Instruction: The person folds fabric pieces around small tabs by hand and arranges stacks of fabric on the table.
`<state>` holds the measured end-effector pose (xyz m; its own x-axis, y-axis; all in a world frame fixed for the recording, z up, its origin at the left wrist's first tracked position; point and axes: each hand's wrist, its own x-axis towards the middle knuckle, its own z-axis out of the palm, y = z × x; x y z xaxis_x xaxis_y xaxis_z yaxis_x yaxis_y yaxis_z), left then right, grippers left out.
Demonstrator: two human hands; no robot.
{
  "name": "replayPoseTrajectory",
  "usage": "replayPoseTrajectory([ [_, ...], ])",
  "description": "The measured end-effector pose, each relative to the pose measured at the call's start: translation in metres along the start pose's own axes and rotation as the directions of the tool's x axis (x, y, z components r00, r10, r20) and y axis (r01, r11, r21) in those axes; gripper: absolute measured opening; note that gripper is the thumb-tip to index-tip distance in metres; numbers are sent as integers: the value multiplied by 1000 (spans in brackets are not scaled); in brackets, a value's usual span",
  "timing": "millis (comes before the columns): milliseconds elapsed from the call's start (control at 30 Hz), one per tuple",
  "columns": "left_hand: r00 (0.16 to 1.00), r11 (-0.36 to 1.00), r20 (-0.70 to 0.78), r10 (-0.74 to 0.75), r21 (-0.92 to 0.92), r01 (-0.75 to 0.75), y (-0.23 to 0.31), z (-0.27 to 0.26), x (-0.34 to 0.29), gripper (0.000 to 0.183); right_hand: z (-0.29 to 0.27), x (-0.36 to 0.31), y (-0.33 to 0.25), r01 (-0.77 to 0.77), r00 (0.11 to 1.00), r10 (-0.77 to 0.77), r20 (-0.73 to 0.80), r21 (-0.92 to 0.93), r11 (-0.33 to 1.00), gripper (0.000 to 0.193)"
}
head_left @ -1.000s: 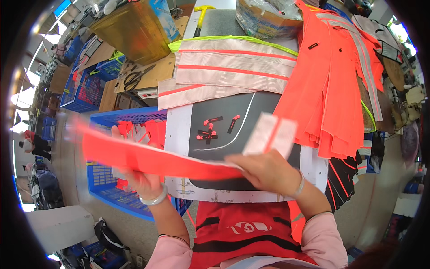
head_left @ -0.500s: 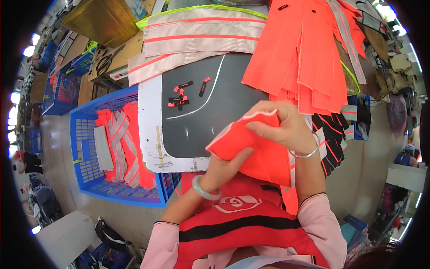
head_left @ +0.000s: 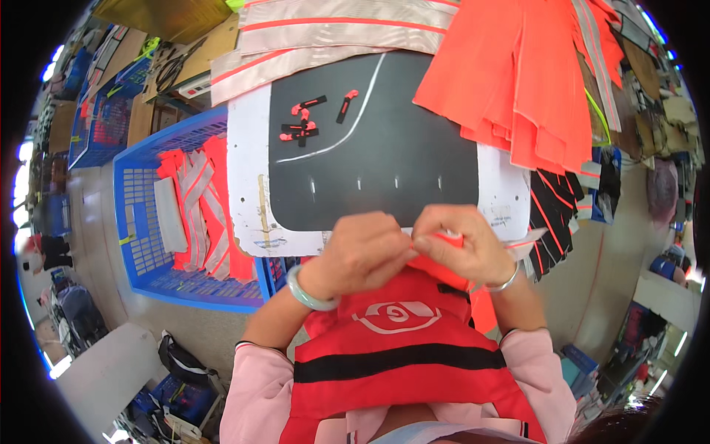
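Observation:
A fluorescent orange fabric piece [head_left: 442, 271] is pinched between my two hands, just off the near edge of the worktable [head_left: 355, 189]. My left hand [head_left: 360, 251], below a pale bangle, is closed with its fingertips against the cloth. Beside it my right hand [head_left: 464, 243] is curled shut, thumb pressed on the folded fabric. Most of the piece is hidden under both hands. Several small black tabs with orange ends [head_left: 299, 132] lie on the dark panel, farther away to the left.
Grey reflective strips with orange lines [head_left: 340, 33] cover the table's far side. A stack of orange fabric panels [head_left: 518, 89] hangs at the far right, above black-and-orange strips [head_left: 551, 222]. A blue crate [head_left: 137, 237] at left holds orange and grey pieces.
Both hands have come down nearer my body and closer together. The fabric, earlier raised and spread over the table edge, is now bunched between them. The view has shifted slightly.

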<state>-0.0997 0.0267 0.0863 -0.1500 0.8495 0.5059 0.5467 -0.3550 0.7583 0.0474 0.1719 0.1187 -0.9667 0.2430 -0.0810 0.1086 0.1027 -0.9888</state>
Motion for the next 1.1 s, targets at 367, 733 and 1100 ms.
replayPoseTrajectory([
  [367, 910, 913, -80, -407, -79, 401, -35, -7, -22, 4, 10, -30, 40, -331, 944, 327, 51, 184, 926, 14],
  [733, 708, 661, -388, -591, 271, 700, -145, -96, -37, 14, -41, -53, 31, -421, 888, 416, -193, 18, 907, 10],
  [1100, 655, 112, 213, -725, -902, 418, -33, -22, -29, 27, 13, 10, 17, -191, 960, 175, -219, -57, 980, 7],
])
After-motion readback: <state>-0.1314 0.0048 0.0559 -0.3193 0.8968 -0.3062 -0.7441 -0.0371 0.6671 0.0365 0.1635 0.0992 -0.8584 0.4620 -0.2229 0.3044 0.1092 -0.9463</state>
